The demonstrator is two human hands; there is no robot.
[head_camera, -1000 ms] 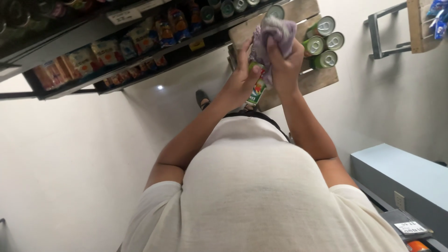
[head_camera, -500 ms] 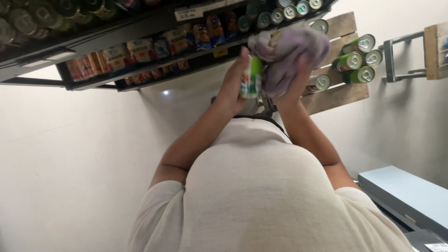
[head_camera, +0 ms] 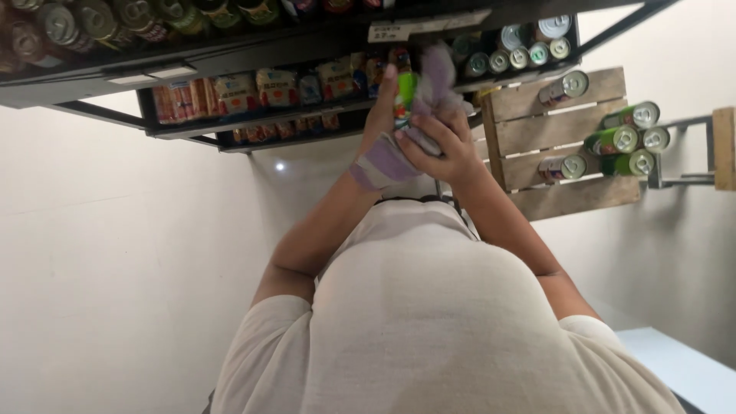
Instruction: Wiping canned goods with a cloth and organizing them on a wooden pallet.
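Note:
My left hand [head_camera: 380, 115] grips a green drinks can [head_camera: 405, 90] and holds it up in front of my chest. Pressed against the can's right side is my right hand [head_camera: 443, 146], closed on a purple cloth [head_camera: 438, 70]. The cloth bunches over the top of the can, and one end hangs beneath my left wrist. Both hands are close together, just before a dark shelf [head_camera: 253, 57]. My pale shirt fills the lower part of the view.
The dark shelf carries rows of cans [head_camera: 77, 23] and snack packets [head_camera: 230, 92]. A wooden pallet [head_camera: 567, 195] to the right bears several green cans [head_camera: 629, 142]. A grey-blue box [head_camera: 682, 368] sits at the lower right. The floor is pale tile.
The hands, can and cloth have shifted left in the view, towards the shelf. The cloth moved from over the can to its right side and under my left wrist.

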